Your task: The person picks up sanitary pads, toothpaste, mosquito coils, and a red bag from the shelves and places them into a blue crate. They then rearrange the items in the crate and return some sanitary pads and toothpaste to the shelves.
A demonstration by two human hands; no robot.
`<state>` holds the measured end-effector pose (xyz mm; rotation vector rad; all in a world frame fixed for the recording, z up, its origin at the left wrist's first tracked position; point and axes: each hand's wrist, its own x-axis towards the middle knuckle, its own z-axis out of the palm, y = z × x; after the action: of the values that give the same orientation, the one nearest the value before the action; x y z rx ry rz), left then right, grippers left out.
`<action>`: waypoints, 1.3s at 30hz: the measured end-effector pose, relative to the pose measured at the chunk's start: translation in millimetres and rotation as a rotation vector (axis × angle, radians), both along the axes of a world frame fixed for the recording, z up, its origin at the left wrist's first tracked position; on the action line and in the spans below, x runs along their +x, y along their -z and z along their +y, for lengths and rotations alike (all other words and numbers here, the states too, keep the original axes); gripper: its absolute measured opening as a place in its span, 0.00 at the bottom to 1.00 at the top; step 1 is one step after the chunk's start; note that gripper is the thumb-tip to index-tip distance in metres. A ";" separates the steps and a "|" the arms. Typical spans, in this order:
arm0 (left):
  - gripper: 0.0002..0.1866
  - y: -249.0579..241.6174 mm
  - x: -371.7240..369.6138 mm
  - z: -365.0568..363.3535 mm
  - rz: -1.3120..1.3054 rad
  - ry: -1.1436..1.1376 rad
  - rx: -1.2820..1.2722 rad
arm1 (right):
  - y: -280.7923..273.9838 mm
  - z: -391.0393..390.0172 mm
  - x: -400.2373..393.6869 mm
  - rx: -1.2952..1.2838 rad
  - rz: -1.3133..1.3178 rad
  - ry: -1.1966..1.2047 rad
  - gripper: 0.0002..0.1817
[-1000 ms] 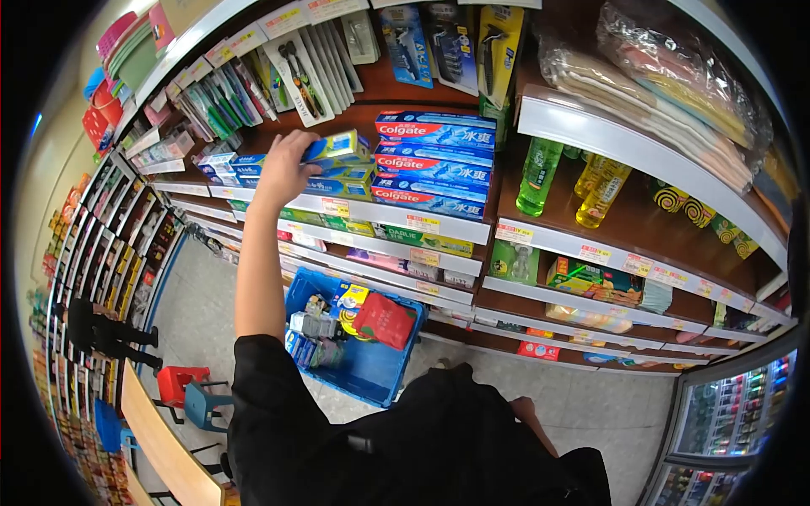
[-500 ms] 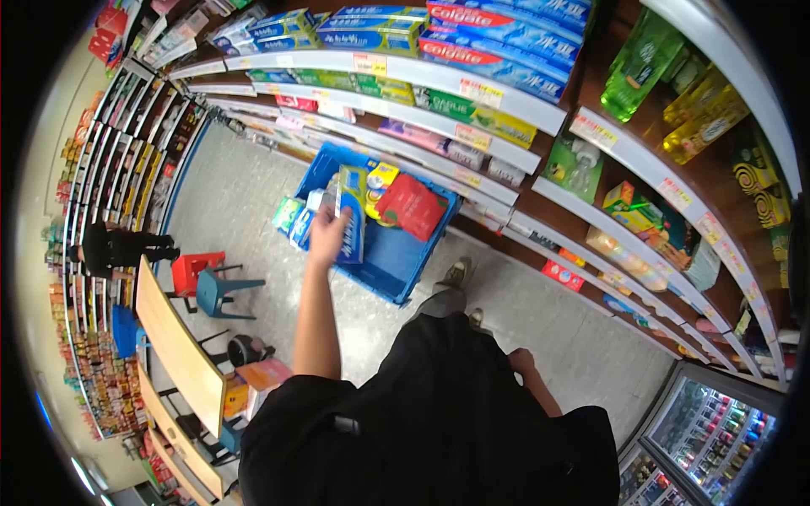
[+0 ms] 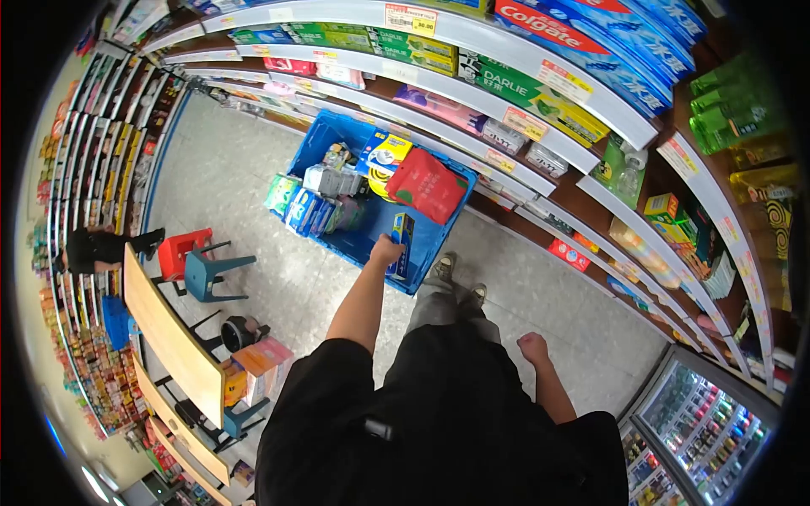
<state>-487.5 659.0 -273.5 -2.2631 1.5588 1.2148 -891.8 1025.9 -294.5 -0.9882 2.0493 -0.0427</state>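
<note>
My left hand (image 3: 386, 250) is closed around a narrow blue and yellow toothpaste box (image 3: 403, 232). The hand is at the near end of a blue plastic crate (image 3: 426, 263) on the floor, and the box stands on end within it. Inside the crate lie a red pouch (image 3: 424, 187), a yellow and blue package (image 3: 386, 154) and white plastic-wrapped packs (image 3: 334, 180). Blue and green packs (image 3: 305, 208) sit along its left side. My right hand (image 3: 532, 346) hangs beside my body over the floor, its fingers curled in, with nothing visible in it.
Shelves (image 3: 574, 93) of boxed toothpaste and bottles run past the crate. Left of me are a wooden table (image 3: 173, 325), a teal stool (image 3: 211, 274), a red stool (image 3: 179, 251) and a person in black (image 3: 97, 250). A glass-door fridge (image 3: 704, 413) stands at the lower right.
My left hand has carried the toothpaste box from above the crate's middle down to its near end, turning it on end. The view has shifted closer to the shelves.
</note>
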 end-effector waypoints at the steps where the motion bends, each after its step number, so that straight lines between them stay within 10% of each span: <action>1: 0.36 13.1 -1.9 -5.9 -0.020 0.016 0.053 | -3.9 -4.2 7.5 -0.036 -0.028 0.028 0.15; 26: 0.28 229.7 -44.8 -9.5 0.019 0.194 0.153 | -13.2 -59.8 72.0 0.041 0.098 0.146 0.12; 33: 0.23 169.5 -31.8 -18.9 0.082 0.175 0.165 | -13.9 -69.1 72.3 0.013 0.106 0.021 0.14; 39: 0.10 53.7 -15.7 -42.8 0.257 -0.140 -0.528 | -11.2 -78.5 59.0 -0.024 0.044 -0.057 0.16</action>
<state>-503.2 616.2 -327.2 -2.6525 2.0498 1.2915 -832.8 947.4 -283.3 -1.0700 2.0644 -0.0154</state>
